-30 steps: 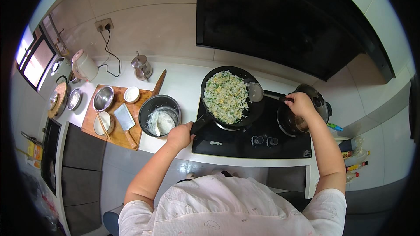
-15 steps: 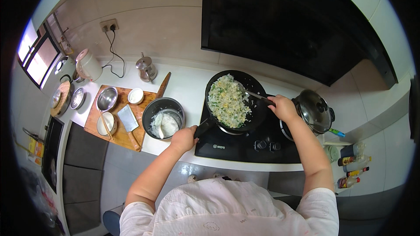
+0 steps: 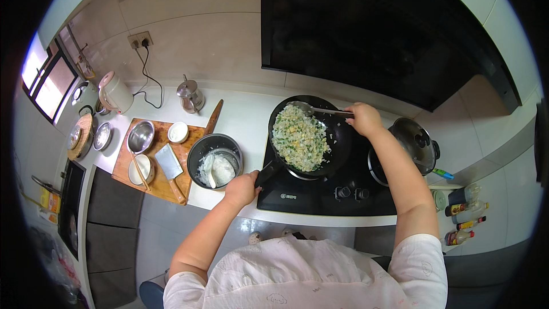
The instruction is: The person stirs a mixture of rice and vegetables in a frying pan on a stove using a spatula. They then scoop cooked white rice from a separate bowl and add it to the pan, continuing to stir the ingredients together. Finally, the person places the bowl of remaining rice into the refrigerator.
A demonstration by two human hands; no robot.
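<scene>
My left hand [image 3: 242, 189] is closed around the black handle of a frying pan [image 3: 341, 131] that sits on the hob. Fried rice [image 3: 297, 140] with green and yellow bits fills the pan's left half. In my right hand [image 3: 365, 119] is the dark handle of a metal spatula [image 3: 320, 109]; its head rests at the rice's far edge. Just left of my left hand stands a dark pot [image 3: 197, 150] with white rice and a white spoon [image 3: 211, 171] inside.
A wooden cutting board [image 3: 127, 169] carries a cleaver [image 3: 168, 162], bowls and chopsticks. Behind it stand a metal pot [image 3: 190, 96] and a kettle [image 3: 116, 92]. A lidded pot [image 3: 413, 146] occupies the hob's right side, with bottles [image 3: 469, 212] beyond. The range hood [image 3: 366, 34] overhangs the back.
My right hand has moved slightly away from me, taking the spatula toward the pan's far rim. My left hand keeps its grip on the pan handle. The whole view has shifted slightly.
</scene>
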